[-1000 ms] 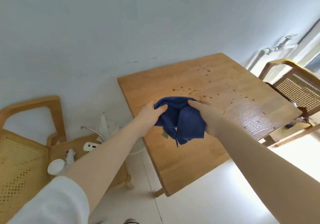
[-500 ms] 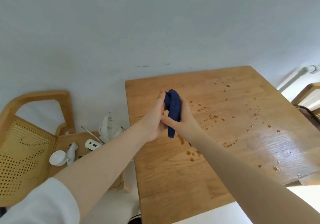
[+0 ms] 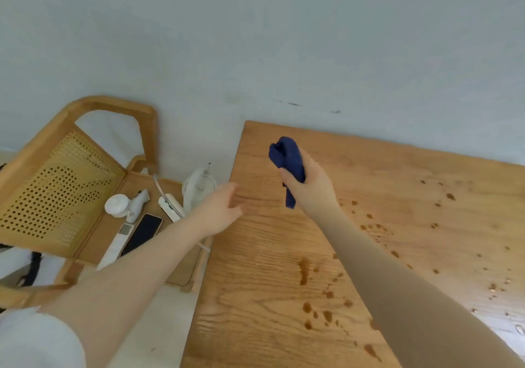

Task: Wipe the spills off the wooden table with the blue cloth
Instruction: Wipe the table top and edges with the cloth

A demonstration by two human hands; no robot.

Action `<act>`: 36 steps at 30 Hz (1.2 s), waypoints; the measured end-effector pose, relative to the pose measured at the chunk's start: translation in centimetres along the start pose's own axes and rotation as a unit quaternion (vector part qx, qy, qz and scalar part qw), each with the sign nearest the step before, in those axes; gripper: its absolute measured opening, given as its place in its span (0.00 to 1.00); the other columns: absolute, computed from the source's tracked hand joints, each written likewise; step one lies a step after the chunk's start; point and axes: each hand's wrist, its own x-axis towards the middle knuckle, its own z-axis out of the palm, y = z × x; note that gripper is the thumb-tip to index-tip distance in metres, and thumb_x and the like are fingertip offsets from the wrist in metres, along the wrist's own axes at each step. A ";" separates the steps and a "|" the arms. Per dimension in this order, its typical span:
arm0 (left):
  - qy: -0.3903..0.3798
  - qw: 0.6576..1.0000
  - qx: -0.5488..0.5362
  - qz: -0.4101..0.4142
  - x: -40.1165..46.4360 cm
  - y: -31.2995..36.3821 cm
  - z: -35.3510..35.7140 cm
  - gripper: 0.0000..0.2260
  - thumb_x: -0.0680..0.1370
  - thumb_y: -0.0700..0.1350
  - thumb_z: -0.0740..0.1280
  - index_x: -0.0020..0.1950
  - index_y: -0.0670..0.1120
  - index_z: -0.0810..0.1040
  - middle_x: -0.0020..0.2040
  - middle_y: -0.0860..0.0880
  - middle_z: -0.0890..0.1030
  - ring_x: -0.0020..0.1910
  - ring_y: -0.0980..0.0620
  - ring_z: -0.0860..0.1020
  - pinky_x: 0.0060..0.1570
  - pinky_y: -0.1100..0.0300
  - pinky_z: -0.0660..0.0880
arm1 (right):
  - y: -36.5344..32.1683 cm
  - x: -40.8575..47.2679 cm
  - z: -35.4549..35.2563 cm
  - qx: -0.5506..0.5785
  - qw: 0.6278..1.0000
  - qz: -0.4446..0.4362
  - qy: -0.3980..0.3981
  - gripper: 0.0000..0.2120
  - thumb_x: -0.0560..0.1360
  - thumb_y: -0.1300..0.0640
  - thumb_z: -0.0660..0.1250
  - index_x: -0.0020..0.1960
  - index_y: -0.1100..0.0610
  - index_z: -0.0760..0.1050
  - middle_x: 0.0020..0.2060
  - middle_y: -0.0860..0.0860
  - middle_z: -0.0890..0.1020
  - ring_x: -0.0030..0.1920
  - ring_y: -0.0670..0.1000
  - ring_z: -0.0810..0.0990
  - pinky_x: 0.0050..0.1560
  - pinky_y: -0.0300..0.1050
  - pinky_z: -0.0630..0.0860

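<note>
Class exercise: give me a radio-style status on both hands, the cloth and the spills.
Right hand shut on bunched blue cloth, above the wooden table. Left hand open, empty. Brown spills unwiped. Nothing in the way.

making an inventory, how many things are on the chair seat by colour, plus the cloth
white: 4 (round item, bottle, power strip, remote)
black: 1 (phone)
blue: 1 (cloth, in right hand)
total: 6
</note>
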 end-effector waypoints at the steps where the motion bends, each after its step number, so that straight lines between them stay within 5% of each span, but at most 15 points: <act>1: 0.017 1.000 0.012 -0.005 0.4 -0.5 0.0 0.28 0.77 0.52 0.65 0.74 0.45 0.61 0.72 0.48 0.66 0.69 0.51 0.66 0.69 0.56 0.63 | 0.2 0.9 0.6 -0.058 0.996 -0.050 -0.044 0.24 0.76 0.49 0.62 0.71 0.45 0.62 0.65 0.48 0.74 0.65 0.50 0.71 0.61 0.53 0.71; 3: 0.032 0.999 0.025 -0.016 1.2 -1.3 0.1 0.32 0.75 0.52 0.67 0.75 0.46 0.58 0.74 0.48 0.63 0.71 0.50 0.64 0.69 0.57 0.62 | 0.8 2.4 2.1 -0.120 0.983 -0.088 -0.106 0.28 0.77 0.46 0.61 0.74 0.48 0.58 0.74 0.50 0.59 0.73 0.52 0.59 0.70 0.54 0.59; 7: -0.002 0.998 0.050 -0.022 2.5 -2.4 0.3 0.43 0.71 0.55 0.71 0.77 0.47 0.49 0.77 0.49 0.53 0.75 0.49 0.55 0.73 0.56 0.56 | 2.8 5.7 4.8 -0.232 0.952 -0.151 -0.131 0.24 0.80 0.50 0.55 0.74 0.52 0.56 0.76 0.54 0.55 0.75 0.55 0.53 0.73 0.52 0.53; 10: -0.016 0.988 0.154 -0.011 3.6 -3.2 0.6 0.51 0.68 0.59 0.72 0.77 0.44 0.42 0.78 0.49 0.44 0.76 0.50 0.49 0.74 0.57 0.52 | 4.7 6.6 7.8 -0.362 0.880 -0.205 -0.228 0.28 0.80 0.43 0.50 0.76 0.48 0.47 0.77 0.51 0.46 0.76 0.53 0.45 0.74 0.52 0.44; 12: -0.015 0.985 0.174 0.002 4.3 -3.5 0.9 0.56 0.65 0.61 0.74 0.76 0.43 0.39 0.78 0.48 0.41 0.77 0.49 0.47 0.75 0.56 0.52 | 6.0 6.5 9.4 -0.407 0.860 -0.213 -0.221 0.30 0.78 0.39 0.47 0.76 0.47 0.41 0.76 0.50 0.41 0.76 0.52 0.42 0.73 0.54 0.41; 19: -0.045 0.968 0.241 0.044 7.2 -4.2 0.1 0.66 0.57 0.67 0.74 0.73 0.44 0.29 0.75 0.47 0.30 0.75 0.52 0.38 0.74 0.54 0.42 | 6.3 15.3 11.3 -0.427 0.877 -0.178 -0.132 0.27 0.79 0.40 0.44 0.76 0.45 0.43 0.77 0.49 0.45 0.76 0.53 0.44 0.74 0.56 0.43; 23: -0.052 0.939 0.333 0.073 7.1 -3.7 0.4 0.61 0.61 0.69 0.69 0.74 0.42 0.33 0.76 0.45 0.33 0.75 0.50 0.37 0.72 0.57 0.37 | 5.9 18.2 11.6 -0.429 0.883 -0.138 -0.132 0.26 0.79 0.41 0.44 0.75 0.44 0.44 0.77 0.49 0.45 0.76 0.54 0.44 0.73 0.59 0.42; 29: -0.057 0.946 0.315 0.054 6.7 -2.7 0.1 0.60 0.60 0.67 0.71 0.76 0.41 0.40 0.77 0.44 0.41 0.76 0.49 0.40 0.73 0.56 0.42 | 7.1 10.3 9.6 -0.415 0.870 -0.193 -0.181 0.30 0.74 0.38 0.33 0.75 0.42 0.46 0.77 0.48 0.47 0.76 0.54 0.46 0.72 0.60 0.44; 36: -0.065 0.941 0.328 0.057 7.4 -3.0 0.0 0.62 0.60 0.69 0.70 0.75 0.41 0.35 0.76 0.46 0.34 0.76 0.50 0.38 0.73 0.57 0.41 | 7.2 17.6 9.7 -0.413 0.883 -0.174 -0.138 0.24 0.79 0.43 0.48 0.74 0.40 0.50 0.76 0.49 0.51 0.76 0.53 0.47 0.72 0.60 0.43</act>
